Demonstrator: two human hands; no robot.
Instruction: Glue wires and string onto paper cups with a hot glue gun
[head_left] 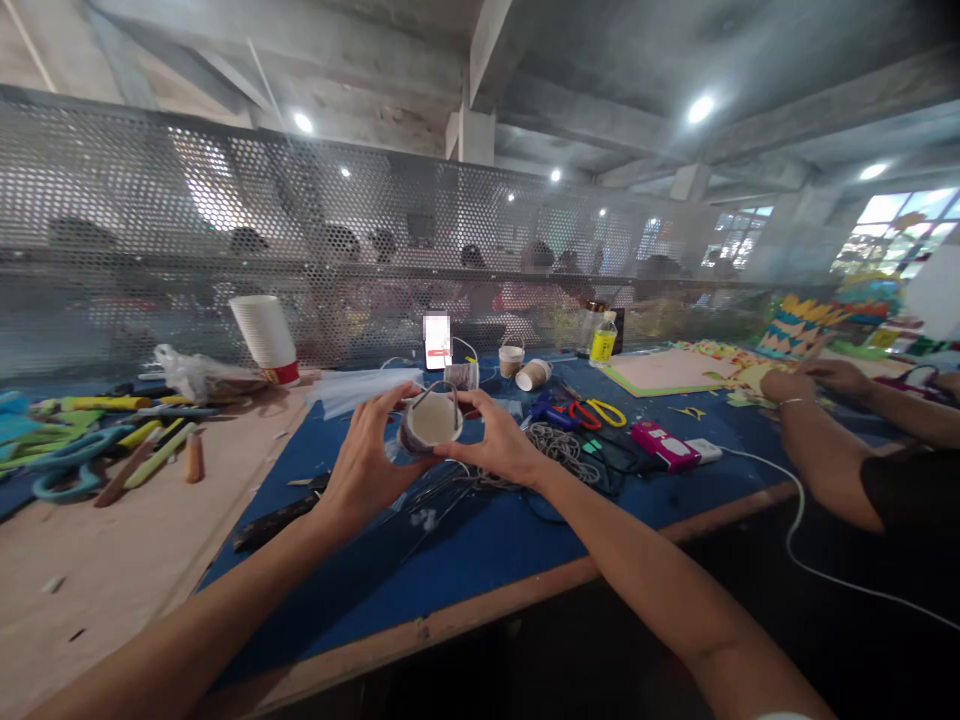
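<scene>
Both hands grip a small paper cup (433, 420), tilted so that its pale inside faces me. A grey cord or strip crosses its rim; how it is fastened I cannot make out. My left hand (369, 445) curls round the left side, fingertips at the rim and thumb below. On the right side, my right hand (496, 438) pinches the cup between thumb and fingers. A tangle of grey cord (562, 452) lies beside my right wrist. Just behind the held cup stands a wrapped cup (462, 376) with a looped handle.
Two brown-banded cups (533, 375) sit farther back, near a lit phone (437, 342). Blue glue gun (553, 411), scissors (606, 412) and pink box (664, 446) lie to the right. Stacked paper cups (262, 335) lean at left. A co-worker's hands (784, 385) handle paper at far right.
</scene>
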